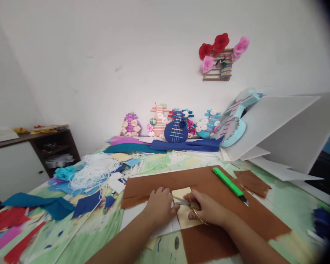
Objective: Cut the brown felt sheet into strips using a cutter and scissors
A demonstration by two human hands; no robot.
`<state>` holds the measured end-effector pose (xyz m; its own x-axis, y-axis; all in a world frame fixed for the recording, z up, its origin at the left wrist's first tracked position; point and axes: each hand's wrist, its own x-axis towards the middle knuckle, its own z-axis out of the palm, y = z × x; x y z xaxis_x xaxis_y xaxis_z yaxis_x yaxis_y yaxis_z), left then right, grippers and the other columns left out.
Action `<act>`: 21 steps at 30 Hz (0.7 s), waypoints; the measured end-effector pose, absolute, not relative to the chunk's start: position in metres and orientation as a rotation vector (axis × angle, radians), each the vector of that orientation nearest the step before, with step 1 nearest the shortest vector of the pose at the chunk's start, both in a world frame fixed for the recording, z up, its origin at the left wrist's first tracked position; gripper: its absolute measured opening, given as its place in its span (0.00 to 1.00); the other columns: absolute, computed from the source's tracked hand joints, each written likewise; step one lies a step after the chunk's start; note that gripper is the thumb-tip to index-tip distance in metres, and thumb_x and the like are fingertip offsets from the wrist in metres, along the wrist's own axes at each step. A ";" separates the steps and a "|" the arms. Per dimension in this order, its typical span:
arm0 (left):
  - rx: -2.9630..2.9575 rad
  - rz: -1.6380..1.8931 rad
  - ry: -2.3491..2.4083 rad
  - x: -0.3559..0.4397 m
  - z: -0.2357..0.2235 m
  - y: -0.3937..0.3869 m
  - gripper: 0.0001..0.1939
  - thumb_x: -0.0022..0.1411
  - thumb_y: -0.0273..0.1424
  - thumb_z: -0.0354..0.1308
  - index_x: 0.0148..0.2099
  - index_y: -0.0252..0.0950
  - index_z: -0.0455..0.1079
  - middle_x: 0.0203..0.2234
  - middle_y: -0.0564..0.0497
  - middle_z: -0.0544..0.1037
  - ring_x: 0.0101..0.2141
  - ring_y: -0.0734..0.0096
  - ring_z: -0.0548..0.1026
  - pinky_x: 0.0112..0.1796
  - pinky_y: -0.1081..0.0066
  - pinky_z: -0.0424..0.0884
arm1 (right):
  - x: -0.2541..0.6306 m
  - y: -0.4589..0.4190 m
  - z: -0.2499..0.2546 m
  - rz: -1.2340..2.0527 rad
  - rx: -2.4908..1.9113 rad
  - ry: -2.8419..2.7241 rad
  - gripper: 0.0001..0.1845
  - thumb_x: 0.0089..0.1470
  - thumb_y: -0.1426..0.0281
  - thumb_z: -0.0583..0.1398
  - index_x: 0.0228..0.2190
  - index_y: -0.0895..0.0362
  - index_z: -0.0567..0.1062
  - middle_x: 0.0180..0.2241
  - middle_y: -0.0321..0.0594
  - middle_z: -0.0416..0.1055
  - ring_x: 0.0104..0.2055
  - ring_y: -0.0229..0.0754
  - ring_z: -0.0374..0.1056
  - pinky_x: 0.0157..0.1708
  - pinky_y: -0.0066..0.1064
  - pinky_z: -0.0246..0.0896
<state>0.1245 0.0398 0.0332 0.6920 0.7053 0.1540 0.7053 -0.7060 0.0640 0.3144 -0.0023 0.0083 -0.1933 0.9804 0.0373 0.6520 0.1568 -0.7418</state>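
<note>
My right hand (206, 209) grips a pair of scissors (184, 201) with gold-coloured handle loops, blades pointing left. Under the blades lies a pale yellow piece (192, 218). My left hand (161, 207) is closed beside the blade tips, thumb and fingers drawn together; what they pinch is hidden. Beneath that hand a white sheet (133, 216) shows. Both hands are over a large brown sheet (159, 179), whose lower part extends toward me. A green utility knife (228, 181) with its blade out rests on the brown sheet, to the right of my right hand.
Coloured scraps (89, 205) and tangled white cord (95, 170) cover the table's left. Several small decorated lute shapes (176, 128) lean against the wall. Large white boards (280, 128) stand at right, beside a brown scrap (253, 182). Paper flowers (221, 43) hang above.
</note>
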 end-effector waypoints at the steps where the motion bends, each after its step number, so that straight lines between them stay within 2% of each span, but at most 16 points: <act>1: -2.884 -0.277 -1.212 0.126 0.032 0.039 0.13 0.56 0.39 0.48 0.35 0.39 0.69 0.35 0.48 0.69 0.39 0.59 0.64 0.37 0.63 0.59 | 0.314 -0.002 0.008 0.818 -1.539 -1.905 0.20 0.34 0.67 0.63 0.33 0.57 0.65 0.40 0.40 0.66 0.38 0.42 0.63 0.36 0.31 0.58; 4: -2.875 -0.314 -1.224 0.131 0.031 0.035 0.13 0.55 0.41 0.49 0.34 0.38 0.69 0.36 0.48 0.68 0.41 0.58 0.63 0.40 0.62 0.57 | 0.313 -0.004 0.009 0.820 -1.525 -1.893 0.18 0.34 0.67 0.63 0.30 0.56 0.64 0.42 0.40 0.66 0.40 0.42 0.63 0.37 0.31 0.58; 8: -2.871 -0.363 -1.274 0.129 0.027 0.031 0.14 0.54 0.39 0.51 0.38 0.36 0.67 0.35 0.47 0.69 0.39 0.59 0.64 0.38 0.64 0.59 | 0.312 -0.006 0.011 0.802 -1.524 -1.903 0.19 0.34 0.66 0.63 0.31 0.56 0.65 0.42 0.41 0.66 0.41 0.43 0.63 0.38 0.31 0.59; 12: -2.921 -0.397 -1.270 0.119 0.024 0.036 0.22 0.50 0.41 0.55 0.45 0.35 0.64 0.39 0.46 0.68 0.40 0.59 0.64 0.40 0.66 0.59 | 0.313 -0.005 0.010 0.733 -1.600 -1.971 0.23 0.32 0.66 0.65 0.34 0.56 0.66 0.43 0.43 0.65 0.42 0.45 0.62 0.38 0.32 0.58; 21: -3.074 -0.350 -1.212 0.106 0.030 0.048 0.29 0.43 0.45 0.59 0.47 0.37 0.64 0.45 0.47 0.65 0.45 0.59 0.62 0.44 0.67 0.57 | 0.313 -0.005 0.012 0.718 -1.571 -2.053 0.24 0.33 0.65 0.64 0.36 0.55 0.67 0.44 0.42 0.64 0.44 0.46 0.61 0.40 0.33 0.57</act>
<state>0.1056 0.0481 0.0297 0.7141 0.6883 0.1279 0.6503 -0.7198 0.2428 0.3128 -0.0055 0.0123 -0.2464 0.9683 0.0418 0.7312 0.2140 -0.6478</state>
